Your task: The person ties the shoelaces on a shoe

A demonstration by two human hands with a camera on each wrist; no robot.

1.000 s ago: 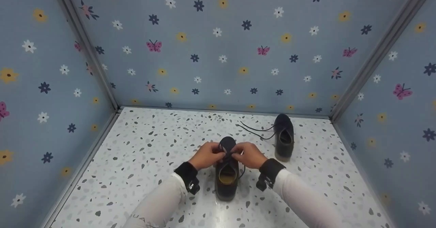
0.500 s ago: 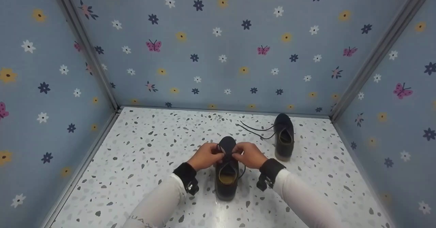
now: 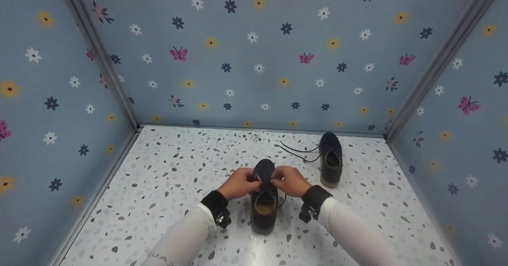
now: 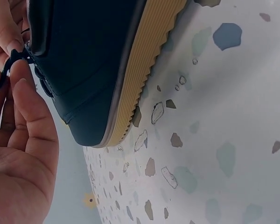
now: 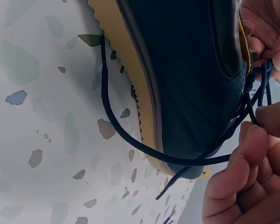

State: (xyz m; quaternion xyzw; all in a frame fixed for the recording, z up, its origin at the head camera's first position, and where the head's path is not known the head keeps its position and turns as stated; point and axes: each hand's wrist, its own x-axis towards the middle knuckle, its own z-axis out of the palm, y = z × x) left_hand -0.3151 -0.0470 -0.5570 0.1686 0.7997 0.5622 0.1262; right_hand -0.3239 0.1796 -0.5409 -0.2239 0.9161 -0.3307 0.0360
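Note:
A dark lace-up shoe [image 3: 264, 222] with a ribbed tan sole stands upright on the speckled surface, toe pointing away from me. Over its front, my left hand [image 3: 240, 183] pinches a dark shoelace [image 4: 10, 65] between thumb and finger. Opposite it, my right hand [image 3: 291, 182] also pinches lace, with its fingers curled. In the right wrist view a long lace end [image 5: 186, 162] runs from that hand down along the shoe's side to the surface. Crossed strands lie between the two hands above the tongue; their exact loops are partly hidden by fingers.
A second dark shoe [image 3: 330, 176] stands at the back right, its loose laces [image 3: 297, 151] trailing left over the white speckled surface [image 3: 178, 170]. Blue flowered panels [image 3: 274, 51] rise at the back and on both sides, joined by grey corner frames.
My left hand has drawn slightly left and toward me, so the gap between the fingertips is a little wider. The right hand barely moves, and both shoes stay in place.

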